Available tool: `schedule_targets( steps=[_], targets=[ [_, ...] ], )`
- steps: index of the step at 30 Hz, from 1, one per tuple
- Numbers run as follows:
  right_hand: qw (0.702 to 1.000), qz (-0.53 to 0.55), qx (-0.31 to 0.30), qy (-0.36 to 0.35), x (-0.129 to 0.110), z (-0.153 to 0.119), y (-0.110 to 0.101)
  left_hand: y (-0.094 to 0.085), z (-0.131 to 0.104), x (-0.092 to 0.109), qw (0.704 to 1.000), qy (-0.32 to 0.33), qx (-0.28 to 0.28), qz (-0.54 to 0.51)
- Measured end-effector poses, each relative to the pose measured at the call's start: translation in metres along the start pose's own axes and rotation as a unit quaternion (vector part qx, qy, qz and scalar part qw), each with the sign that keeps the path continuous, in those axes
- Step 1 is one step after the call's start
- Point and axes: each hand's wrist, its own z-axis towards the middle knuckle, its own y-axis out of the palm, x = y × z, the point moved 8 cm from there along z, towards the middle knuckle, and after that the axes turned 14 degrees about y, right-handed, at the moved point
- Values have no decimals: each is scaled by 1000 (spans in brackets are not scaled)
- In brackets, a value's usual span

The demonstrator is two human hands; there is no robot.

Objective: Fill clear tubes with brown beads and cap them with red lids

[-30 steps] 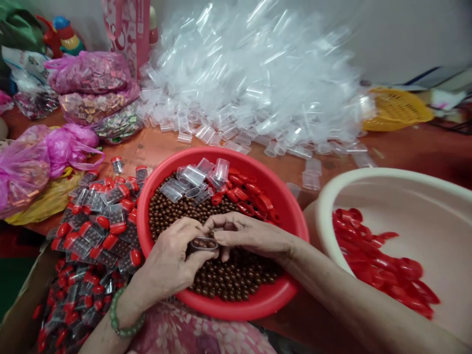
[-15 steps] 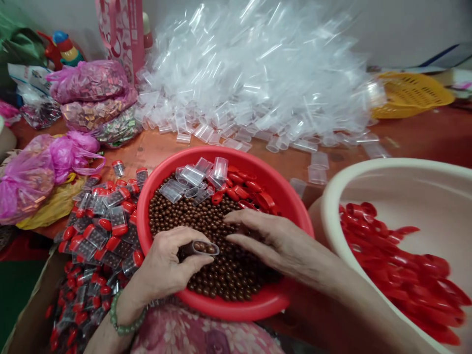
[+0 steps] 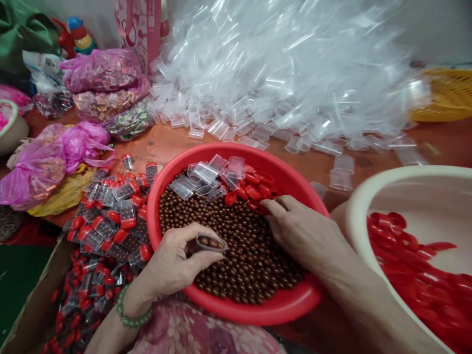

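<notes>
left hand: the left hand [image 3: 188, 258] pinches a clear tube [image 3: 211, 243] between thumb and fingers, its open end tilted up to the right, brown balls showing inside.
right hand: the right hand [image 3: 298, 228] reaches in over the right side of the red tub [image 3: 258, 317], fingers bent, fingertips at a red cap [image 3: 257, 207]; cannot tell if it is gripped.
red tub: loose brown balls [image 3: 236, 265], with empty tubes [image 3: 207, 173] and more red caps [image 3: 252, 191] at the far side.
left of tub: a heap of filled tubes [image 3: 127, 212] with red ends.
right of tub: a white tub [image 3: 354, 216] holding loose caps [image 3: 413, 265].
far side: a big pile of clear tubes [image 3: 280, 83] on the bench [image 3: 162, 142], pink bags [image 3: 105, 71] to its left, a yellow basket [image 3: 448, 110] to its right.
</notes>
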Motion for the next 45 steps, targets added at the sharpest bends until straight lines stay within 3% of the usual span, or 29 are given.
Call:
schedule_targets(
  steps=[5,9,12,17,19,21,23,24,26,30,34,39,45],
  targets=[
    [998,43,40,8,13,-7,-9,-2,-1,6,999,26,-2,25],
    [971,215,106,26,23,-18,-29,-5,0,5,1000,20,11,19],
    [945,312,75,58,25,-16,-25,-7,0,1,1000,10,21,-1],
    [935,328,66,116,33,-10,-19,-5,-1,-9,997,-22,37,-65],
    [890,422,21,173,39,-12,-15,-4,-1,-14,995,-39,43,-78],
    [790,572,-61,212,34,-17,-8,-2,-1,-16,994,-51,32,-91],
    [683,688,-128,208,15,-23,-8,0,-1,-18,992,-61,20,-113],
    [657,715,-142,192,4,-25,-11,1,-2,-19,990,-67,15,-126],
    [673,709,-163,136,-16,-28,-20,2,-2,-21,986,-80,6,-149],
    [768,625,-137,11,-42,-31,-40,4,-3,-23,984,-89,-13,-155],
    [823,550,-95,-105,-63,-32,-60,6,-1,-22,988,-60,-21,-143],
    [840,504,-32,-199,-82,-36,-77,9,2,-20,988,-31,-25,-146],
    [866,450,-22,-218,-60,-44,-81,5,3,-21,989,-55,-6,-134]
  ],
)
